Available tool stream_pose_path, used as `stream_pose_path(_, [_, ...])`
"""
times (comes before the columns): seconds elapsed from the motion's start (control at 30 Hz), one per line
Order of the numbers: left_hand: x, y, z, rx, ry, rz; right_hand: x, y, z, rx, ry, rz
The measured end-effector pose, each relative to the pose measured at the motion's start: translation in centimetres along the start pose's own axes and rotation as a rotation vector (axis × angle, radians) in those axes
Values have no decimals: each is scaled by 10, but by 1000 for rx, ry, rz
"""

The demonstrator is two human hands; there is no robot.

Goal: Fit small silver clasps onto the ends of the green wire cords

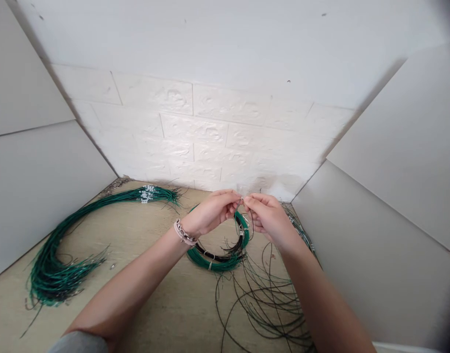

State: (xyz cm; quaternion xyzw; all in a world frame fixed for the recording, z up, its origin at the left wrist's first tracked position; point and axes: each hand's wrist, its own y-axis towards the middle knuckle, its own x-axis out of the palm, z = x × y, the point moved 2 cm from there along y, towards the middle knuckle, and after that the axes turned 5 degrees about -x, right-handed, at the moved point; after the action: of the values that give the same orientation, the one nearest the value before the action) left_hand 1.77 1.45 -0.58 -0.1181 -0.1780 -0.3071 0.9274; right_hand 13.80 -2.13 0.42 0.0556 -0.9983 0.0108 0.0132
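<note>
My left hand and my right hand meet fingertip to fingertip near the back wall, both closed in a pinch. A thin dark wire hangs in a curve from the right fingers. Between the fingertips is a small part, too small to make out. Under the hands lies a coiled bundle of green and black wires, tied in places with light bands; my left hand and wrist hide some of it.
A long bundle of green wires with white connectors curves along the left. Loose dark wires spread out below my right forearm. White panels flank the tan work surface, and a brick-patterned wall rises behind.
</note>
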Motion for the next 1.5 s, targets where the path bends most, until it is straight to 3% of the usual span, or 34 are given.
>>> stream_pose_path(0.6, [0, 0, 2, 165, 407, 162, -6, 5, 8, -214, -345, 93])
stream_pose_path(0.83, [4, -5, 9, 208, 560, 208, -5, 6, 8, -266, -342, 116])
stream_pose_path(1.1, [-2, 3, 0, 161, 374, 113, -7, 5, 5, -333, -429, 144])
stream_pose_path(1.3, [1, 4, -2, 107, 106, 42, -3, 1, 0, -412, -534, 245])
stream_pose_path(1.5, [3, 3, -2, 59, 30, 5, -1, -3, -2, -488, -628, 317])
